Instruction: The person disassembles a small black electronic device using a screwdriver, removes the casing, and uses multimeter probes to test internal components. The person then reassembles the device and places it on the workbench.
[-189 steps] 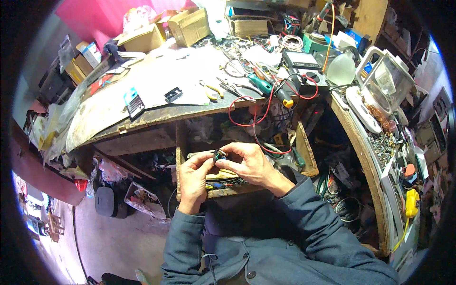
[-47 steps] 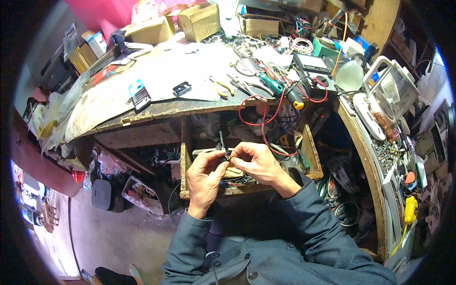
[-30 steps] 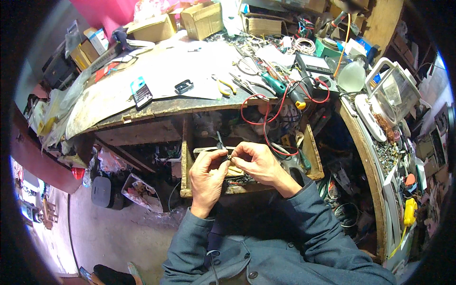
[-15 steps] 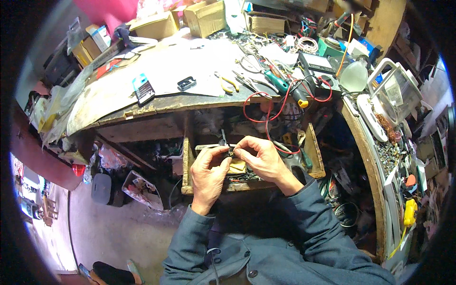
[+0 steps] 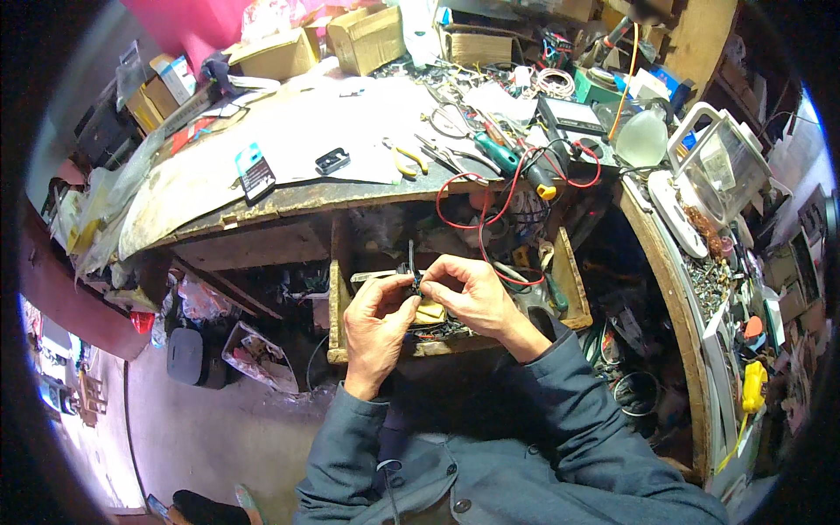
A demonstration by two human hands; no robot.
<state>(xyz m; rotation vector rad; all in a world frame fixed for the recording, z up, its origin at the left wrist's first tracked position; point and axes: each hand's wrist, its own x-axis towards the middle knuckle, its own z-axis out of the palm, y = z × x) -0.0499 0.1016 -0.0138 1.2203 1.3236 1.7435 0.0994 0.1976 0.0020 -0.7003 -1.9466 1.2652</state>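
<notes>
Over the pulled-out wooden drawer (image 5: 337,302), my two hands meet at the fingertips. My left hand (image 5: 376,328) is closed in a pinch on a small dark part (image 5: 411,256), a thin piece of which sticks up above the fingers. From the other side, my right hand (image 5: 477,302) pinches at the same part, thumb and forefinger together. The fingers cover most of it, so its kind cannot be made out. Below the hands, a yellow item (image 5: 429,313) lies among loose bits in the drawer.
On the worktop (image 5: 297,122) beyond lie yellow-handled pliers (image 5: 408,163), a small black case (image 5: 332,162) and a blue-and-black card (image 5: 254,173). Red test leads (image 5: 451,215) hang over its front edge near a green-handled tool (image 5: 496,154). A cluttered side bench (image 5: 678,324) stands at the right.
The whole view has shifted slightly. My hands stay together over the drawer, and the thin dark piece now points more upright.
</notes>
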